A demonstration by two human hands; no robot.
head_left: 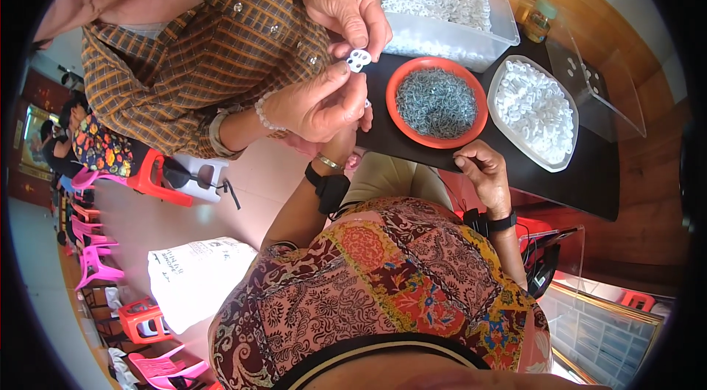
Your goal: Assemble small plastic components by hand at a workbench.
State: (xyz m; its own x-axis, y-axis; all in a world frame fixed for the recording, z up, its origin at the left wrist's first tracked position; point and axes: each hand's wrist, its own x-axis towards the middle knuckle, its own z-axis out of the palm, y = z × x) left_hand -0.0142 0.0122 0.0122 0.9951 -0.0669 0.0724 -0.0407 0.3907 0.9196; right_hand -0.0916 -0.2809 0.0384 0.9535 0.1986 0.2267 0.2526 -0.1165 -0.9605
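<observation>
My left hand (344, 144) reaches up at the table's near edge, mostly hidden behind a co-worker's hand; its grip does not show. A sliver of something white (367, 103) peeks out beside its fingers. My right hand (484, 175) is at the table edge, just below the orange-red bowl (479, 119) of small grey metal screws or nails (434, 103). Its thumb and forefinger are pinched together; whatever is between them is too small to make out. Above my left hand, a co-worker's two hands (317, 103) hold a small white plastic piece with round holes (359, 60).
A white tray (501, 121) heaped with small white plastic parts stands right of the bowl. Behind is a clear tub (508, 40) of similar pieces. A small jar (540, 19) and a clear upright panel (604, 95) stand at the right. A white sack (195, 279) lies on the floor.
</observation>
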